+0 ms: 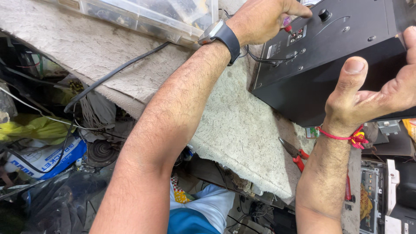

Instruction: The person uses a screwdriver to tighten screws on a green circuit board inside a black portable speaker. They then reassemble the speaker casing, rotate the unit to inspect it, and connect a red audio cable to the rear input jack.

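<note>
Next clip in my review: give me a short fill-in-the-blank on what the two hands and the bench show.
1. The left hand, a ____ strapped to its wrist, reaches the sockets on the rear panel of the black speaker box.
2. The right hand steadies that box's side; a ____ thread is tied round its wrist.
3. Pliers with red handles lie on the ____ mat near the right forearm.

Missing words: watch; red; white
</note>
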